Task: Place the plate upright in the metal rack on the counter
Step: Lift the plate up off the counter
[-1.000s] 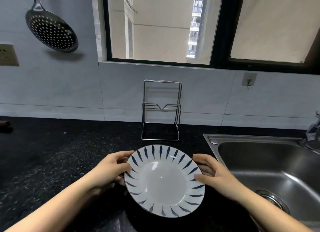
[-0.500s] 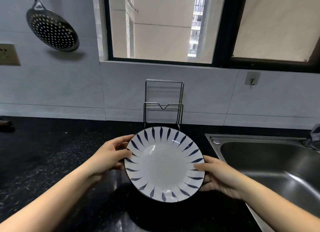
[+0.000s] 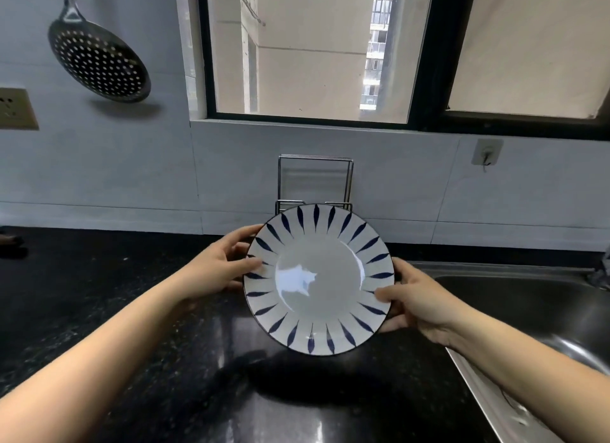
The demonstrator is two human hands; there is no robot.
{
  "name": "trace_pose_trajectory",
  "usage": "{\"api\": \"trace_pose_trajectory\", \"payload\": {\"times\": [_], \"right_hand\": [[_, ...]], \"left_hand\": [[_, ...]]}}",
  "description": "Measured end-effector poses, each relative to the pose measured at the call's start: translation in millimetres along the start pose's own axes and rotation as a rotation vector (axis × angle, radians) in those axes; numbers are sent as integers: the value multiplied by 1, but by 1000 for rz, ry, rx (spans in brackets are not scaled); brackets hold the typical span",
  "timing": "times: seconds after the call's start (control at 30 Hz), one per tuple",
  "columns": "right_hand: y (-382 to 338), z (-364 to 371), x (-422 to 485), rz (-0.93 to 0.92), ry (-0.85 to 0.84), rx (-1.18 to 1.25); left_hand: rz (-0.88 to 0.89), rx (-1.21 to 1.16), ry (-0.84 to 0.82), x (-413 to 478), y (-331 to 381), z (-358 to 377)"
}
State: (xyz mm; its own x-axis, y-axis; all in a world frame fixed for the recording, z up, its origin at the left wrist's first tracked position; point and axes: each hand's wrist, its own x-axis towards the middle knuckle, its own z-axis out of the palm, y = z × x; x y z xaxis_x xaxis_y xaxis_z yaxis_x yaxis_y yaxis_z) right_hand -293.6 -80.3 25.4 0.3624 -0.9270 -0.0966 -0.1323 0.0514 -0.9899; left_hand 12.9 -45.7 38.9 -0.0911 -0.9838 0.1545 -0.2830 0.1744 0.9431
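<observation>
A white plate (image 3: 318,279) with dark blue leaf strokes around its rim is held above the black counter, tilted so its face is toward me. My left hand (image 3: 214,271) grips its left edge and my right hand (image 3: 417,302) grips its lower right edge. Behind the plate, against the tiled wall, stands the metal wire rack (image 3: 315,178); the plate hides the rack's lower half. The plate's top rim is in front of the rack's lower bars.
A steel sink (image 3: 528,310) lies at the right, its rim close to my right hand. A perforated skimmer (image 3: 99,59) hangs on the wall at upper left, beside a wall socket (image 3: 15,109). A window runs above the rack. The black counter (image 3: 99,294) stretches left.
Both hands have lifted the plate up and away from me toward the rack, tipping it from nearly flat to steeply tilted. It now covers the rack's base.
</observation>
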Motion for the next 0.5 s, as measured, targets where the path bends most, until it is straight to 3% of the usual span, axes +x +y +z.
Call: {"api": "trace_pose_trajectory", "payload": {"times": [0.37, 0.5], "right_hand": [[-53, -5, 34, -339, 158, -173], [-74, -6, 55, -428, 322, -329]], "left_hand": [[225, 126, 201, 36, 32, -14], [273, 115, 257, 52, 39, -14]]}}
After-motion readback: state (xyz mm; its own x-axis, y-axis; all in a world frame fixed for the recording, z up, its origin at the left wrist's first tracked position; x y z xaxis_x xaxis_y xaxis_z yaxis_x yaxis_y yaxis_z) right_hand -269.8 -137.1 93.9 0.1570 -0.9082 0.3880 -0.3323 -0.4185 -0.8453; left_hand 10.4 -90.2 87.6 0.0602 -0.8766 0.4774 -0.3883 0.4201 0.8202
